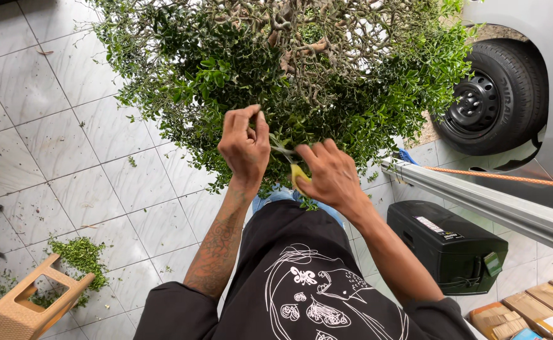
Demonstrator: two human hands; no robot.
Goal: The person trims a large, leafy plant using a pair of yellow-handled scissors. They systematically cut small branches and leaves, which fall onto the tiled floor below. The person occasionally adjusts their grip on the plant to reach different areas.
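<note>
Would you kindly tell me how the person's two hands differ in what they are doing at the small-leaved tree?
The left hand pinches foliage of the tree with bare fingertips, while the right hand grips yellow-handled shears. The left hand sits higher, closer to the leaves; the right hand sits lower and to the side. The left forearm is tattooed; the right forearm looks plain. Both reach into the lower edge of the foliage.

dense green shrub [226, 69], yellow-handled shears [295, 169] in foliage

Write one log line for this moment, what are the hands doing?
left hand: pinching bush twig | right hand: holding yellow-handled shears | floor: clippings
</note>
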